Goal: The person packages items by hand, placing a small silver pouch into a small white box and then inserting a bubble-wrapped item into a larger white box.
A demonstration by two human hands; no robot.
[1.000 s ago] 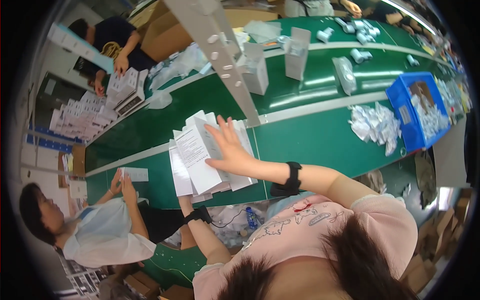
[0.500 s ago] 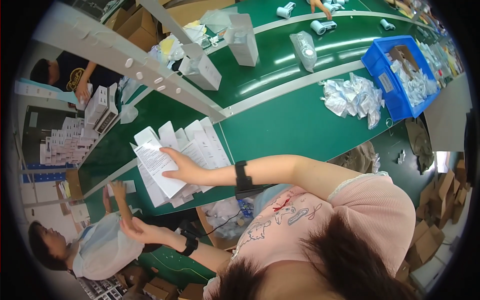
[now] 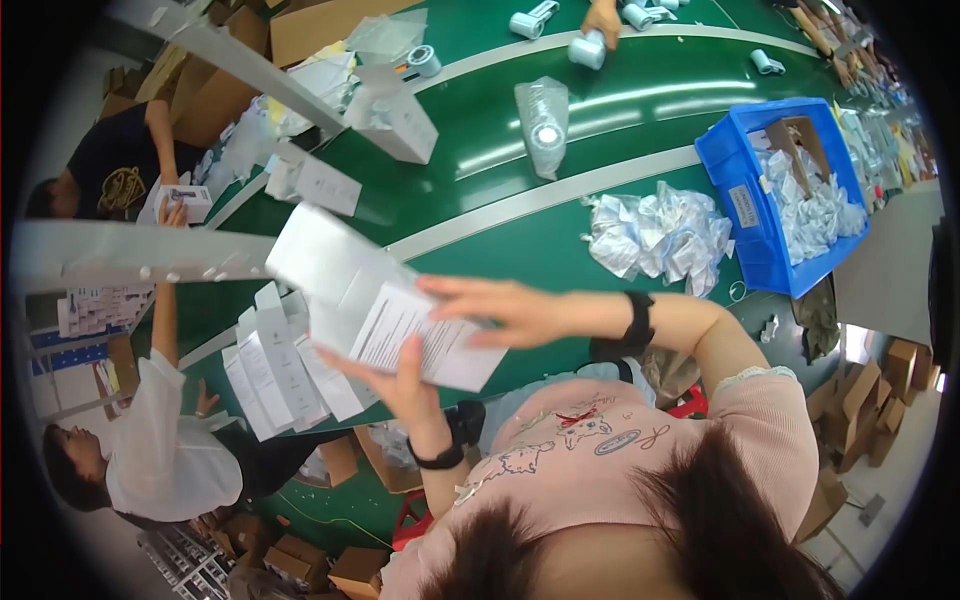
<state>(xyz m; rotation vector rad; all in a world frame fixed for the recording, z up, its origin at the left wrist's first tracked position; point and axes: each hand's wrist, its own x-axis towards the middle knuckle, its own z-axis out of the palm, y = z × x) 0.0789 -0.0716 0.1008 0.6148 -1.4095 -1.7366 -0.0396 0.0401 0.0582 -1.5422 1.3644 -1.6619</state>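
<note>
A white carton (image 3: pixel 385 310) with an unfolded flap at its upper left is held tilted in front of me, above the green table. My left hand (image 3: pixel 405 390) grips its lower edge, thumb on the printed face and fingers underneath. From the right, my right hand (image 3: pixel 500 308) holds the carton's upper side, fingers spread over the printed panel. Left of it lie several more white cartons (image 3: pixel 275 365), flattish and overlapping, at the table's near edge.
Crumpled clear plastic bags (image 3: pixel 660 238) lie beside a blue bin (image 3: pixel 745 200). A bagged part (image 3: pixel 543 130) and open white boxes (image 3: pixel 393 125) stand farther off. A metal post (image 3: pixel 150 250) crosses the left. Co-workers' hands (image 3: pixel 603 22) reach in beyond and at left.
My right hand has lifted a carton off the pile and brought it rightward. My left hand has come up from below and taken hold of it. The view has shifted.
</note>
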